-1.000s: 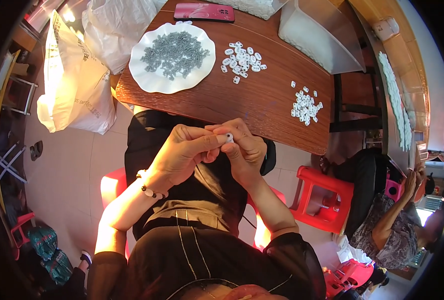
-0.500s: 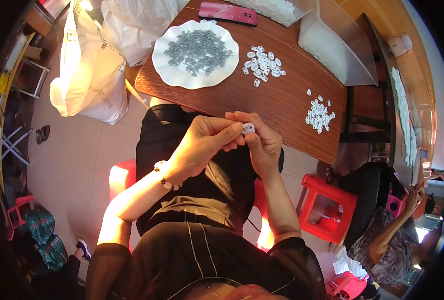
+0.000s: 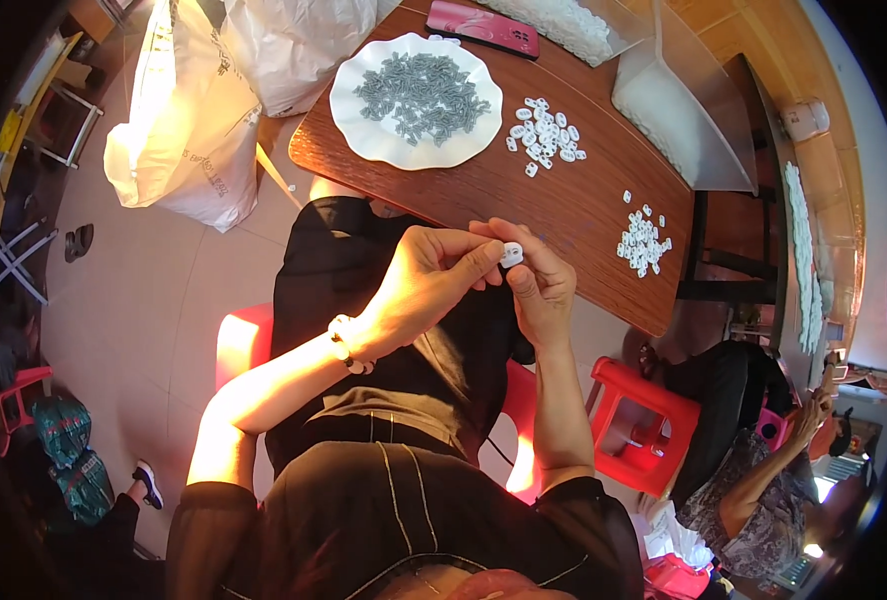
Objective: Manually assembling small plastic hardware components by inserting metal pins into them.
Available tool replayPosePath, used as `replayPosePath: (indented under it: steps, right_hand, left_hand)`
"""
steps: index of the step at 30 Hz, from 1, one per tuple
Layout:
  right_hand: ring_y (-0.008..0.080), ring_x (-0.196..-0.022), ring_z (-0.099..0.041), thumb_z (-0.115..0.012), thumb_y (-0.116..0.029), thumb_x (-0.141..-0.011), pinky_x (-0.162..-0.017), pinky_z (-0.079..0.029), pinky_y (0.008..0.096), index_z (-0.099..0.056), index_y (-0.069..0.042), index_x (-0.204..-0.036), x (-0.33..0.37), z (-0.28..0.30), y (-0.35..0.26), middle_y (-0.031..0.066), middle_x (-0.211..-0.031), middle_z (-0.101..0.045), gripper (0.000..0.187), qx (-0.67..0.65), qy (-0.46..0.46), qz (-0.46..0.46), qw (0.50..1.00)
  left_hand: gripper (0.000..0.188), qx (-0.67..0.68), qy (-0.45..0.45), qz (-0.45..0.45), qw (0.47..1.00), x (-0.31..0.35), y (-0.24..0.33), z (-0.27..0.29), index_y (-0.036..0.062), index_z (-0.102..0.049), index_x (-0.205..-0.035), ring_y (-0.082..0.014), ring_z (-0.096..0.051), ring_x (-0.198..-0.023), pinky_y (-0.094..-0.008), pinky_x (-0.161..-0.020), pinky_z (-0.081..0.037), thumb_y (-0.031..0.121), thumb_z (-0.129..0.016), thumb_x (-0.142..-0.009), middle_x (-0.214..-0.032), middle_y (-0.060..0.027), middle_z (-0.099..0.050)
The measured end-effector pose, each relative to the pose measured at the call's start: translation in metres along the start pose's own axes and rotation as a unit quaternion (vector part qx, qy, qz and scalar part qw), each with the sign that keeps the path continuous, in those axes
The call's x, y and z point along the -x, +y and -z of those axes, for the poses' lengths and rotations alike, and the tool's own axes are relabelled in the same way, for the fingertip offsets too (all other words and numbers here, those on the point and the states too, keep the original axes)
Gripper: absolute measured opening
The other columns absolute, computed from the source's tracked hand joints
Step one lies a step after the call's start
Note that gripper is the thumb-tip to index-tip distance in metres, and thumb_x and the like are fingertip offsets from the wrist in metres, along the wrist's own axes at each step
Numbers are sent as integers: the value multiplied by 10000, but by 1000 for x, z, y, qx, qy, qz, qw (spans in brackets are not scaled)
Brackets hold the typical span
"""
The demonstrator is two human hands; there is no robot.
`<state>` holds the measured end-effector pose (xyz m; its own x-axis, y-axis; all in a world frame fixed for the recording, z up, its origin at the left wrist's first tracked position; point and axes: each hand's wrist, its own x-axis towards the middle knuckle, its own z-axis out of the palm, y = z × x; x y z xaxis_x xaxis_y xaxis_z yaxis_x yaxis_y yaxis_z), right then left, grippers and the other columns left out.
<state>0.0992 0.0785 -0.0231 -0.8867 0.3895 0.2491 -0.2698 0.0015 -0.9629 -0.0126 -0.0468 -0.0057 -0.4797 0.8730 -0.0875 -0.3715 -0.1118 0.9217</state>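
Above my lap, by the table's near edge, my left hand [image 3: 419,290] and my right hand [image 3: 544,295] meet around a small white plastic piece [image 3: 512,254] with dark openings in its face. The left thumb and fingers pinch it from the left. From the right, my right thumb and curled fingers close on it too. Part of the piece is hidden by fingertips. Beyond my hands, a white wavy-rimmed plate [image 3: 347,122] holds many small grey pieces [image 3: 424,95]. Two loose heaps of white pieces lie on the brown table [image 3: 434,195]: one larger heap [image 3: 547,135] and one farther right [image 3: 645,245].
A pink phone [image 3: 484,28] and a clear-sided bin [image 3: 679,130] of white pieces sit at the table's far side. White sacks [image 3: 189,140] stand left of it. A red stool [image 3: 644,425] is to my right, near another person [image 3: 754,490].
The view has shifted slightly, so the table and plate appear farther right. The white piece has turned between my fingers, and both hands still hold it.
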Motion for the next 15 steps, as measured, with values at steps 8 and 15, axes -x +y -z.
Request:
replayPosePath:
  steps: [8, 15]
  right_hand:
    - [186, -1010, -574, -657, -302, -884, -872, -478, 301, -543, 51, -1259, 0, -2, 3, 163, -1163, -600, 527, 2, 11, -21, 1000]
    - [137, -897, -565, -667, -285, -877, -796, -463, 251, -627, 56, -1145, 1, 0, 6, 121, -1088, -635, 436, 71, 28, -9, 997]
  left_hand:
    - [254, 14, -6, 24, 1000, -2, -5, 7, 1, -696, -878, -38, -516, -648, -184, -600, -427, 240, -625, -929, -730, -1, -624]
    - [274, 51, -4, 33, 998, -3, -8, 7, 6, -696, -853, -37, -516, -624, -183, -590, -431, 257, -622, -932, -709, -1, -627]
